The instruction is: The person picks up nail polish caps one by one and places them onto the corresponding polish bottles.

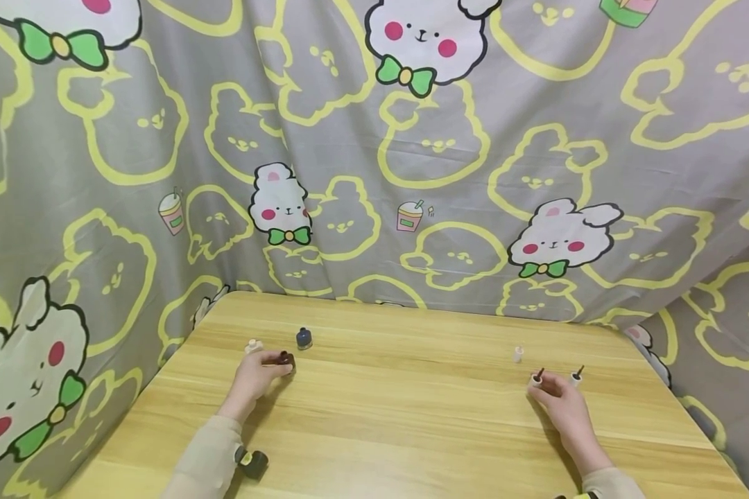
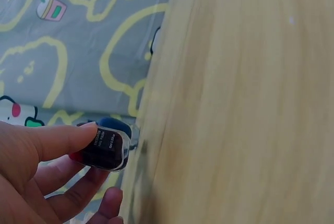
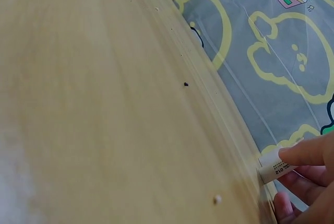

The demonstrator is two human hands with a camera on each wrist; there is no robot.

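Observation:
My left hand [image 1: 257, 378] pinches a dark brown-red nail polish bottle [image 1: 286, 360] between thumb and fingers, at the left of the table. In the left wrist view the black label of this nail polish bottle [image 2: 107, 148] faces the camera. Just beyond it stands a dark blue bottle [image 1: 304, 338]; a pale bottle [image 1: 254, 344] is partly hidden behind the hand. Over on the right, my right hand [image 1: 560, 400] holds a white nail polish cap [image 1: 537, 380] with its dark brush pointing up. The printed side of that white cap [image 3: 276, 166] shows in the right wrist view.
A second white cap [image 1: 576, 378], dark brush upward, stands right beside the right hand. Farther back is another white cap [image 1: 518, 354] with a pale brush. The wooden table [image 1: 406, 395] ends at a patterned grey curtain [image 1: 349, 152] behind and at both sides.

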